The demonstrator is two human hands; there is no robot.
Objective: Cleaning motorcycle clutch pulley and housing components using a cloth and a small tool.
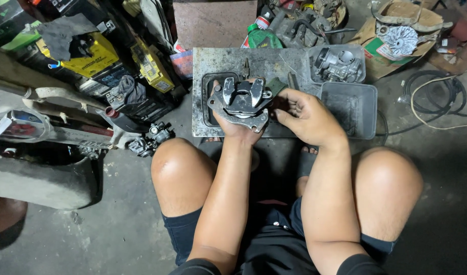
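Observation:
My left hand (237, 127) cups a grey metal brake caliper (241, 101) from below, holding it up above a metal sheet (221, 58) on the floor. My right hand (307, 117) is beside the caliper on its right. Its fingers are curled against the caliper's edge, where a small dark pad-like piece (276, 85) shows. What the fingertips pinch is hidden. My bare knees frame the lower half of the view.
A grey plastic tray (351, 107) lies to the right of the hands. Behind it a second tray holds a carburettor (338, 63). Pliers (246, 69) rest on the sheet. Yellow boxes, batteries and parts pile up at left. A coiled cable (437, 94) lies at right.

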